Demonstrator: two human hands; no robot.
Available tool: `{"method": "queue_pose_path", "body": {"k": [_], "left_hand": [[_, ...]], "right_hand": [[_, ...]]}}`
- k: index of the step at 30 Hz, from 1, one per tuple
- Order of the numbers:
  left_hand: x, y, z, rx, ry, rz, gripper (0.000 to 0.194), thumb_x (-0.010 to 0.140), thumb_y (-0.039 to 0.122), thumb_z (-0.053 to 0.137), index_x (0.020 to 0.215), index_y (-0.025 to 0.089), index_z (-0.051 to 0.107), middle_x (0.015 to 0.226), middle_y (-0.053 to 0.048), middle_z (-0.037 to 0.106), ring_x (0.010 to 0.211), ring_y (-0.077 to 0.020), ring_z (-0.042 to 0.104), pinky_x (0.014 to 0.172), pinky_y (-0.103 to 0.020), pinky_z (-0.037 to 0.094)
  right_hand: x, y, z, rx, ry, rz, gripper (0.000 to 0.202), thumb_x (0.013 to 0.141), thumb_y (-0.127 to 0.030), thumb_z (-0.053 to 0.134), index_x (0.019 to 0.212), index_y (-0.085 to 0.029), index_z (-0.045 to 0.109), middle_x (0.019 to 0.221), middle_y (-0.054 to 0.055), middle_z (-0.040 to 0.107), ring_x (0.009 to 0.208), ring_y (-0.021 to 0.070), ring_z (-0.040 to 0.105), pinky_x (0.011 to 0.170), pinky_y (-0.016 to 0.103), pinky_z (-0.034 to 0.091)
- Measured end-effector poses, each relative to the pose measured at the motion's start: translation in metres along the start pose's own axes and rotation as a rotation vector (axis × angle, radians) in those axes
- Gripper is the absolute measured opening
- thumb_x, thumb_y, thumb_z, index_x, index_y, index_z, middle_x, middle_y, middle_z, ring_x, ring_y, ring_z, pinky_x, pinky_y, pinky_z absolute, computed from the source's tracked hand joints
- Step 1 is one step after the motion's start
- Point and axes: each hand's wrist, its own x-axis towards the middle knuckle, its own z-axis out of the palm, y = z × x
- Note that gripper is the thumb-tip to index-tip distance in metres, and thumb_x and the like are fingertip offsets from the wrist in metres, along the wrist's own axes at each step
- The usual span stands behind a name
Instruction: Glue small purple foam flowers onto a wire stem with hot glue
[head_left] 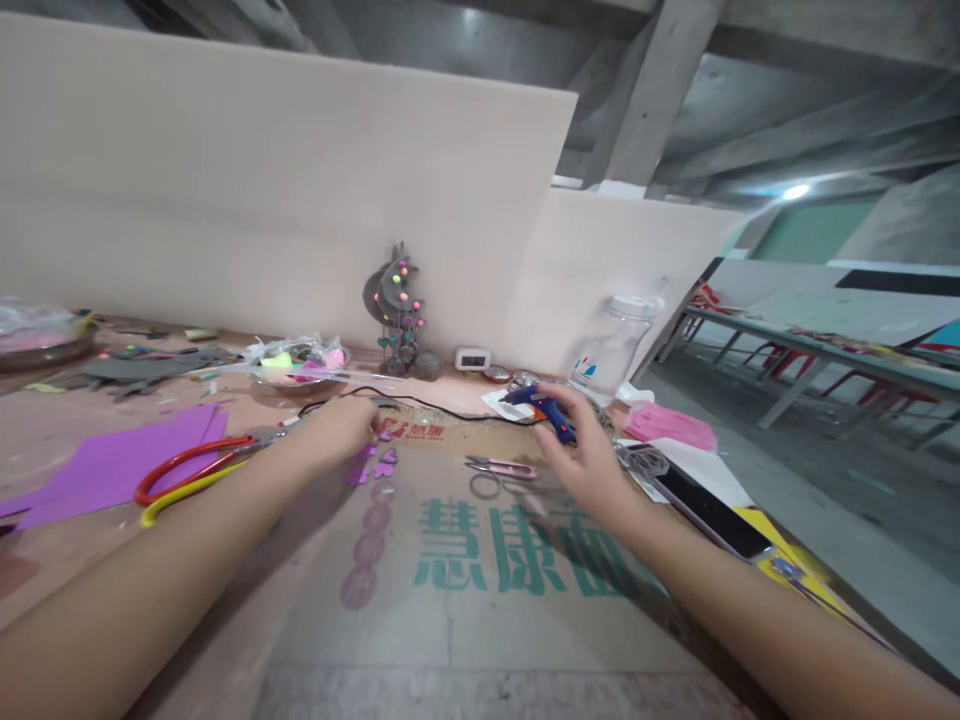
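- Several purple cut-outs [385,463] at 8 o'clock, just beside the left hand [349,428]; cannot tell whether its fingers grip one.
- Blue glue gun [555,419] at 4 o'clock, right hand's [582,437] fingers wrapped round it.
- Moon-shaped ornament [391,302], 10 o'clock.

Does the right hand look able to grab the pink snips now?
Probably not yet: the right hand holds the blue glue gun, though the pink snips lie uncovered close by.

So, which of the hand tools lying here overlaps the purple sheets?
The larger tool with red and yellow handles; the small pink snips lie on the printed cardboard instead.
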Motion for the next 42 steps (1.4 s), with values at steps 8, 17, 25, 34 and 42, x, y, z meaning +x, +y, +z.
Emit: {"method": "queue_pose_path", "body": {"k": [8,17,25,34,42], "left_hand": [[-0.002,-0.003,-0.018,-0.033,0.088,0.066,0.017,0.069,0.022,0.051,0.074,0.019,0.066,0.076,-0.005,0.068,0.074,-0.0220,0.061,0.065,-0.028,0.041],[-0.035,0.066,0.023,-0.597,-0.018,0.265,0.024,0.076,0.026,0.050,0.091,0.017,0.068,0.078,-0.003,0.069,0.074,-0.0175,0.063,0.068,-0.028,0.048],[-0.045,0.079,0.066,-0.979,-0.068,0.179,0.026,0.079,0.029,0.054,0.098,0.014,0.064,0.088,-0.006,0.069,0.074,-0.0160,0.062,0.068,-0.027,0.049],[-0.048,0.080,0.059,-0.846,0.016,0.251,0.029,0.084,0.027,0.047,0.107,0.020,0.063,0.106,-0.004,0.067,0.093,-0.0183,0.061,0.081,-0.029,0.049],[-0.056,0.083,0.061,-0.665,0.010,0.488,0.018,0.087,0.022,0.041,0.084,0.021,0.058,0.099,-0.003,0.065,0.097,-0.0185,0.057,0.088,-0.033,0.043]], "right_hand": [[-0.023,-0.022,0.030,0.066,-0.323,-0.088,0.028,0.086,-0.022,0.046,0.114,-0.019,0.048,0.113,0.010,0.057,0.108,0.0202,0.053,0.094,0.037,0.043],[-0.029,-0.013,0.023,0.054,-0.353,-0.117,0.026,0.087,-0.023,0.045,0.112,-0.019,0.050,0.108,0.010,0.059,0.102,0.0215,0.055,0.088,0.039,0.045],[-0.029,0.009,0.025,0.018,-0.353,0.014,0.021,0.087,-0.023,0.045,0.105,-0.018,0.054,0.103,0.010,0.061,0.098,0.0206,0.057,0.085,0.037,0.047],[-0.028,0.015,0.028,-0.028,-0.326,-0.035,0.024,0.085,-0.011,0.042,0.104,-0.018,0.055,0.101,0.009,0.062,0.096,0.0205,0.055,0.086,0.039,0.045],[-0.027,0.024,0.029,-0.177,-0.439,-0.007,0.021,0.086,-0.021,0.050,0.103,-0.017,0.062,0.095,0.010,0.058,0.093,0.0224,0.053,0.082,0.040,0.044]]}}
